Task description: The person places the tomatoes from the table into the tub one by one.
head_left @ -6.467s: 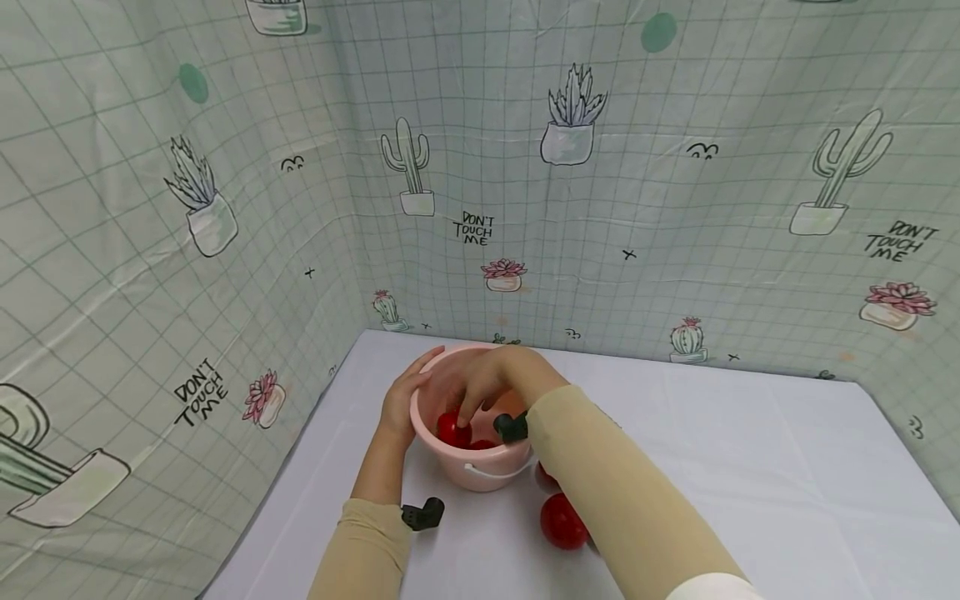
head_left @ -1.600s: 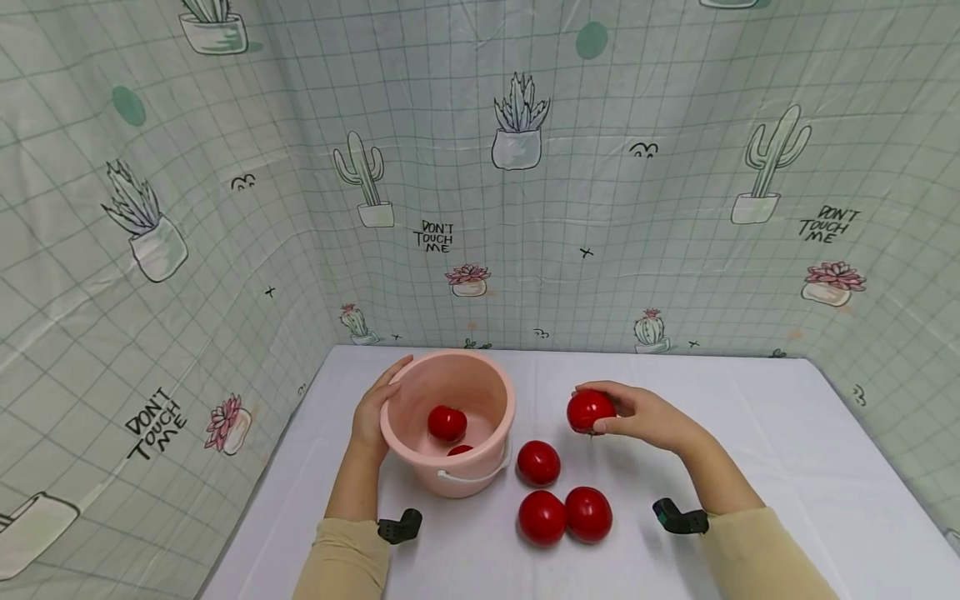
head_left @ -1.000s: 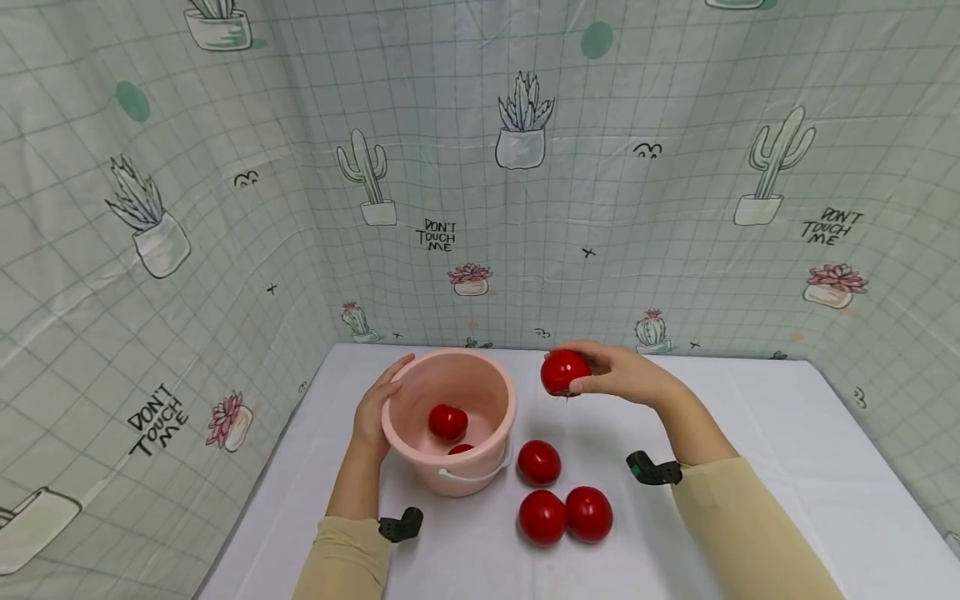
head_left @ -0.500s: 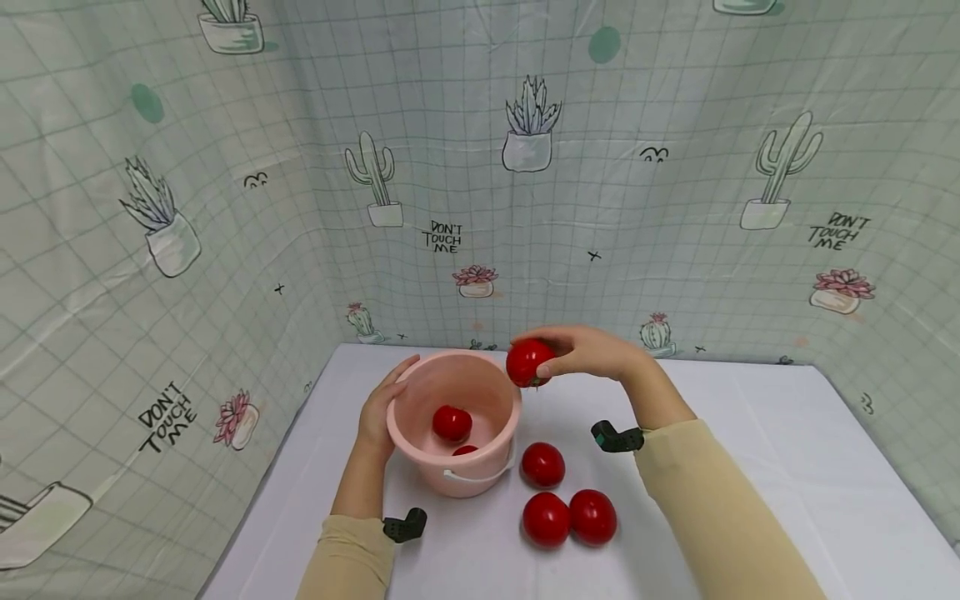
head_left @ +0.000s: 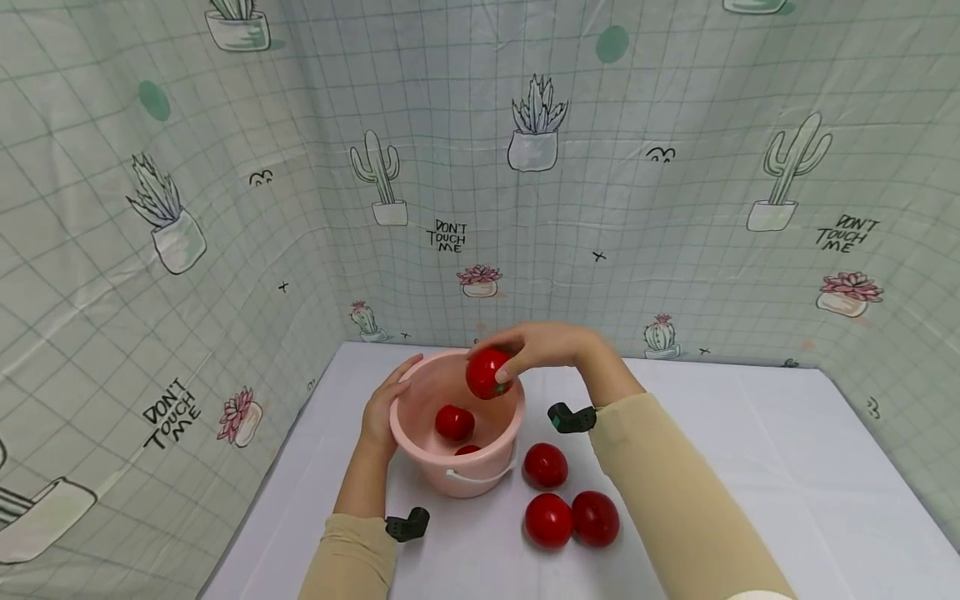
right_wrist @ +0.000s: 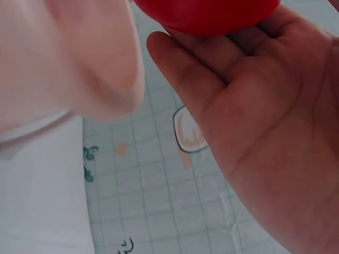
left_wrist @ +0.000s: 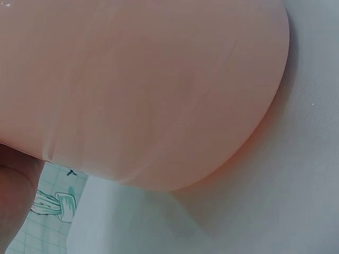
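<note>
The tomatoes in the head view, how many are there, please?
6: one tomato in the right hand, two tomatoes inside the pink bucket, three tomatoes on the table beside it; the bucket may hide more.

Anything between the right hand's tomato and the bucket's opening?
Nothing visible. The right hand holds the tomato near the far rim of the pink bucket; exact clearance is unclear. Two other tomatoes lie inside, lower.

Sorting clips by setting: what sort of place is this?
Likely a makeshift recording booth, though the wider room isn't visible: a white-covered table backed and flanked by cactus-print sheeting, plus small black wrist cameras.
</note>
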A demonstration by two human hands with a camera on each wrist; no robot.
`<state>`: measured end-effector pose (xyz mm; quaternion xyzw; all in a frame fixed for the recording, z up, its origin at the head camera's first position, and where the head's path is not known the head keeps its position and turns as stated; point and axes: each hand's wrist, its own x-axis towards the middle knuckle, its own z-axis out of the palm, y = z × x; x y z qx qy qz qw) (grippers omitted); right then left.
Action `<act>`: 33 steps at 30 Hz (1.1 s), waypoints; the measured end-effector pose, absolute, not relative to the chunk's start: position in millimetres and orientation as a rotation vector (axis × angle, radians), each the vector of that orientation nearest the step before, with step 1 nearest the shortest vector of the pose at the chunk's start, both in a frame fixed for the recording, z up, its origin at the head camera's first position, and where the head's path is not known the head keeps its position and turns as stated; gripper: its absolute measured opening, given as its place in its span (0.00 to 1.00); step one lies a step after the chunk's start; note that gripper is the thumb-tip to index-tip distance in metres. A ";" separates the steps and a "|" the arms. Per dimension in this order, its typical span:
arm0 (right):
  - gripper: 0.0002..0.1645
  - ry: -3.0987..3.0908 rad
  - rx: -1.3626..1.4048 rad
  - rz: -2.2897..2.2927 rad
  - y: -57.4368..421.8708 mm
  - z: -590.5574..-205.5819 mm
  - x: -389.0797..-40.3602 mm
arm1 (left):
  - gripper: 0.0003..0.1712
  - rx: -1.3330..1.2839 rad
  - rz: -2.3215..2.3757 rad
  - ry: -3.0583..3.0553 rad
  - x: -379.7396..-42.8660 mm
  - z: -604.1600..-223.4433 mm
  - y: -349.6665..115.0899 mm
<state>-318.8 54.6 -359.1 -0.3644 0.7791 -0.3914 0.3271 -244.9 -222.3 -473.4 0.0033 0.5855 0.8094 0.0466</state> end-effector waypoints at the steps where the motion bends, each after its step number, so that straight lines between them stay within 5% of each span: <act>1: 0.35 2.040 -0.961 -1.000 50.2 -358.1 -319.6 | 0.30 0.013 2.471 1.781 -244.9 -473.4 -222.4; 14: 0.26 2.105 -1.016 -0.616 -13.2 -351.6 -323.8 | 0.30 0.029 2.489 1.741 -244.6 -471.1 -223.9; 33: 0.38 1.957 -1.035 -0.486 -46.1 -379.5 -321.0 | 0.30 0.043 2.502 1.741 -246.7 -471.5 -224.4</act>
